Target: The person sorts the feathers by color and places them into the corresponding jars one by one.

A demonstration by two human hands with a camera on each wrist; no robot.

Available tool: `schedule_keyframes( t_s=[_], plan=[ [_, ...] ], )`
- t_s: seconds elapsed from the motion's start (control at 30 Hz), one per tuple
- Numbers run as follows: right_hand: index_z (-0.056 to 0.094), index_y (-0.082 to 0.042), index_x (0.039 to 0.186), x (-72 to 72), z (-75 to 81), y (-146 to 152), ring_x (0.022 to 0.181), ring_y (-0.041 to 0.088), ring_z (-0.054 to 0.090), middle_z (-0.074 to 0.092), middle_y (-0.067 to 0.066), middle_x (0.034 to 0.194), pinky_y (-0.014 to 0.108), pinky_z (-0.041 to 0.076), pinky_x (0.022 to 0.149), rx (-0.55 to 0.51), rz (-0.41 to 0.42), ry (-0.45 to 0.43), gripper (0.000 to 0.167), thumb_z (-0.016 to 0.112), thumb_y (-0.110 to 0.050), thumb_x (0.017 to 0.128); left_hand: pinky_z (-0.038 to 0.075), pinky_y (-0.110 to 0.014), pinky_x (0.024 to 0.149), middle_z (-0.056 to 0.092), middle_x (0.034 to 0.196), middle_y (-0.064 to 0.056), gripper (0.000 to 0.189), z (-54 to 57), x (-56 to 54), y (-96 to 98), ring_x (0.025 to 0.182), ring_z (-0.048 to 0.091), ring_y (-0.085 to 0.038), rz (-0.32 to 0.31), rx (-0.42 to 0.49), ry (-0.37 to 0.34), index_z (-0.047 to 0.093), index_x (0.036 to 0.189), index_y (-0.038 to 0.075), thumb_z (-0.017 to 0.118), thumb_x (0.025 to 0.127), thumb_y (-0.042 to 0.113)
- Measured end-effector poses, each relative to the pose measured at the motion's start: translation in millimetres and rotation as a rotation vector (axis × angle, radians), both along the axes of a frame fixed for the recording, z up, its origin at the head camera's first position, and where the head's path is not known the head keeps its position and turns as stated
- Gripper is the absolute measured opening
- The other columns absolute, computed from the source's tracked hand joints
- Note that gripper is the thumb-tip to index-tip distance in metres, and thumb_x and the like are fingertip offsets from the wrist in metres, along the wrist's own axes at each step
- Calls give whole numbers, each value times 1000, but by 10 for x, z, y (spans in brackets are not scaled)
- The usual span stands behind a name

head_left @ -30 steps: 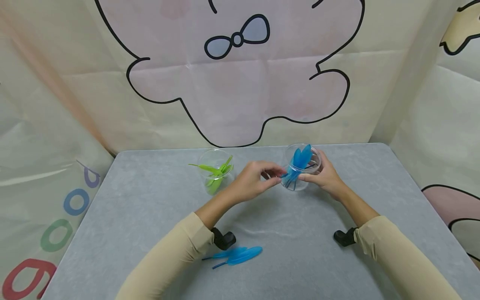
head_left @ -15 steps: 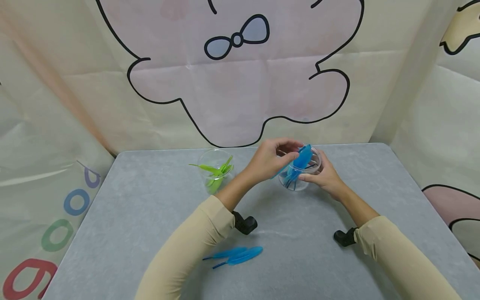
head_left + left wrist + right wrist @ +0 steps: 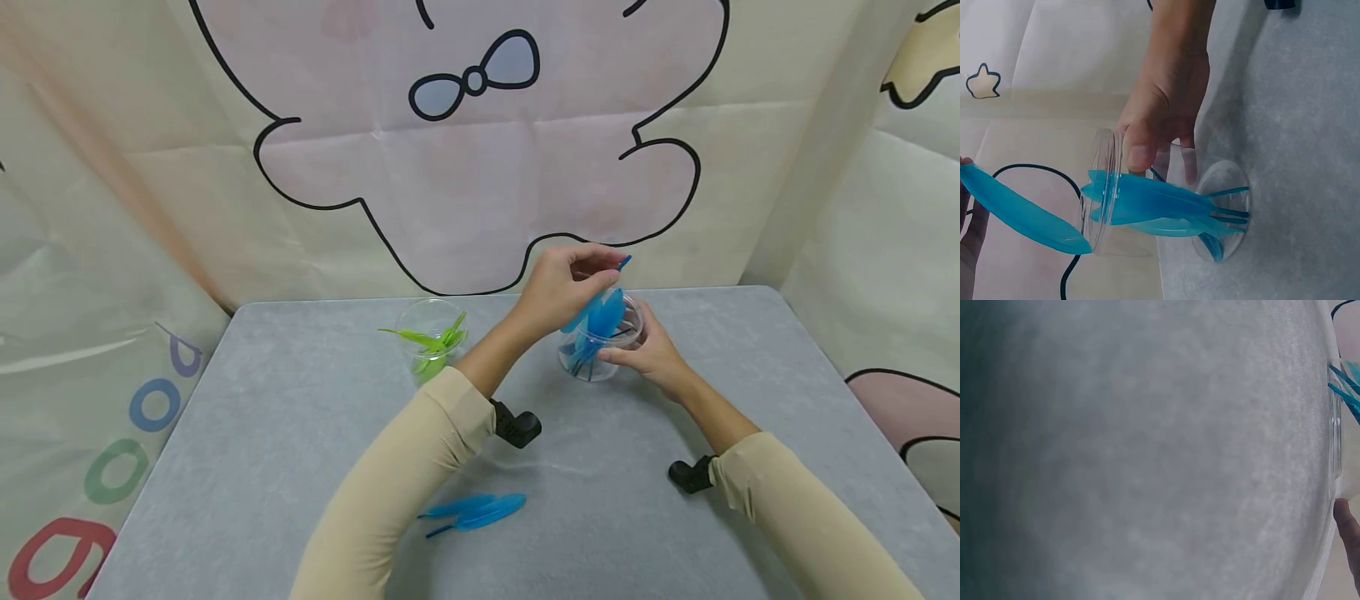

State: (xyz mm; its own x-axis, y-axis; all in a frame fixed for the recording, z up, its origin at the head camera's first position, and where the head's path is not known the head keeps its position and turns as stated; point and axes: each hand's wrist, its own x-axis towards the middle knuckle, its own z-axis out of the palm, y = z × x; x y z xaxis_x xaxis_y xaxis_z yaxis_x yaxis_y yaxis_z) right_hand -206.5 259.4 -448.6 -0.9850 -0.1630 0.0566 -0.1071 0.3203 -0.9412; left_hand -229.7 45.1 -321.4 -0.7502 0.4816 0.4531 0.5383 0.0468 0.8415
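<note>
My left hand [image 3: 566, 287] pinches a blue feather [image 3: 1025, 212] near its quill, above a clear plastic cup [image 3: 1102, 156]. The quill points up past my fingertips, and the feather's vane tip hangs down at the cup's rim. Around the side of that cup curls my right hand [image 3: 652, 354], thumb toward me, steadying it on the table. Several other blue feathers [image 3: 1154, 201] stand inside the cup, quills down at its base. In the right wrist view only the cup's base edge, some quills and a finger [image 3: 1347, 528] show at the right border.
A second clear cup [image 3: 405, 321] to the left holds several green feathers [image 3: 431, 354], one sticking out over its rim. Blue feathers [image 3: 491, 512] lie on the grey table [image 3: 615, 533] near the front. A printed cloth [image 3: 480, 183] hangs right behind the table's far edge.
My left hand has risen and moved away from me with the blue feather, from beside the cup to above its rim, turning the quill upward. My right hand stays on the cup.
</note>
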Motion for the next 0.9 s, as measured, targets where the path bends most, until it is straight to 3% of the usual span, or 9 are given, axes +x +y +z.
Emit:
schedule_keyframes(
  t_s=[0.37, 0.5, 0.9],
  plan=[
    [17, -13, 156, -10, 1, 9, 139, 39, 35, 37, 18, 153, 64, 31, 110, 11, -6, 0, 91, 77, -11, 88, 52, -18, 84, 71, 106, -12, 25, 58, -85, 123, 94, 66, -11, 56, 82, -12, 68, 119, 0, 68, 94, 5],
    [18, -12, 156, -12, 3, 8, 139, 39, 35, 38, 19, 152, 64, 31, 110, 10, -7, 3, 90, 77, -10, 88, 52, -18, 85, 70, 108, -15, 26, 53, -108, 170, 96, 66, -12, 50, 110, -27, 67, 119, -2, 68, 93, 2],
    [19, -12, 155, -4, 11, -6, 137, 37, 36, 39, 18, 151, 63, 32, 109, 6, -3, 5, 88, 76, -9, 88, 54, -19, 83, 70, 103, -17, 25, -105, -146, 264, 90, 67, -14, 42, 170, -72, 67, 116, -4, 68, 91, -3]
  ],
)
